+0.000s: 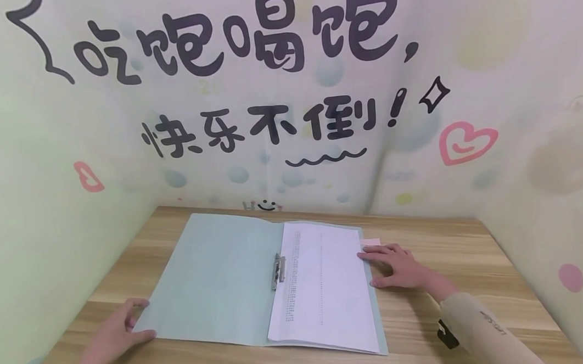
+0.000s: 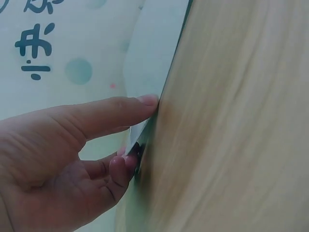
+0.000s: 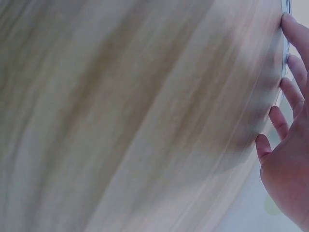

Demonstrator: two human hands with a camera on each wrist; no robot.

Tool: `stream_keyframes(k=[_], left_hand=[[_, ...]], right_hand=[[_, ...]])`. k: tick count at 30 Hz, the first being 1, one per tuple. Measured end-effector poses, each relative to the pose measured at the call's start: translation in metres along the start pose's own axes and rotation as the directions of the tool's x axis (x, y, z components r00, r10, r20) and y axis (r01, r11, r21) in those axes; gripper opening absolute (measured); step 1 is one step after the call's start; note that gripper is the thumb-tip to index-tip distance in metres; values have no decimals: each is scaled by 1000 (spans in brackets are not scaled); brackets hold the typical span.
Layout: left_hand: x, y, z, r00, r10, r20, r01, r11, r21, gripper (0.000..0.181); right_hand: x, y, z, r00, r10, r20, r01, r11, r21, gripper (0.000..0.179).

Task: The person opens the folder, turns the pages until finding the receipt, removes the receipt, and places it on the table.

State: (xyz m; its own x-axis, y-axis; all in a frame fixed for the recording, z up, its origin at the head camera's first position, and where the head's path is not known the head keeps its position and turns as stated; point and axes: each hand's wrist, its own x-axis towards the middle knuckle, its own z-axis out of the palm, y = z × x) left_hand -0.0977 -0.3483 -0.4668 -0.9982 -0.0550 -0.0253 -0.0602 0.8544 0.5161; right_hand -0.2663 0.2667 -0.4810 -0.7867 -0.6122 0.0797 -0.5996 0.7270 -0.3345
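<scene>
A light blue folder [image 1: 217, 279] lies open on the wooden table, its cover spread to the left. White printed sheets [image 1: 344, 289] rest on its right half beside a metal clip [image 1: 278, 272] near the spine. My left hand [image 1: 112, 335] pinches the cover's near left corner. In the left wrist view the thumb lies on one face of the cover [image 2: 154, 58] and the fingers curl at the other. Along the folder's right edge, my right hand [image 1: 400, 267] touches with extended fingertips. The right wrist view shows those fingers [image 3: 292, 92] spread along the edge.
A pink paper tab [image 1: 371, 242] juts from the folder's right edge by the right fingertips. Beside the right sleeve [image 1: 482, 326] lies a small black object [image 1: 447, 334], partly hidden. Printed walls [image 1: 271, 177] stand behind and at both sides of the table [image 1: 474, 271].
</scene>
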Motion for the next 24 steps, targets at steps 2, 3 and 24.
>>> stream_keyframes(k=[2, 3, 24], left_hand=[[2, -1, 0, 1000, 14, 2, -14, 1000, -5, 71], [3, -1, 1, 1000, 29, -2, -29, 1000, -6, 70], [10, 6, 18, 994, 100, -38, -100, 995, -3, 70]], right_hand=[[0, 1, 0, 1000, 0, -1, 0, 1000, -5, 68], [0, 1, 0, 1000, 2, 0, -2, 1000, -4, 68], [23, 2, -5, 981, 163, -101, -128, 948, 291, 42]])
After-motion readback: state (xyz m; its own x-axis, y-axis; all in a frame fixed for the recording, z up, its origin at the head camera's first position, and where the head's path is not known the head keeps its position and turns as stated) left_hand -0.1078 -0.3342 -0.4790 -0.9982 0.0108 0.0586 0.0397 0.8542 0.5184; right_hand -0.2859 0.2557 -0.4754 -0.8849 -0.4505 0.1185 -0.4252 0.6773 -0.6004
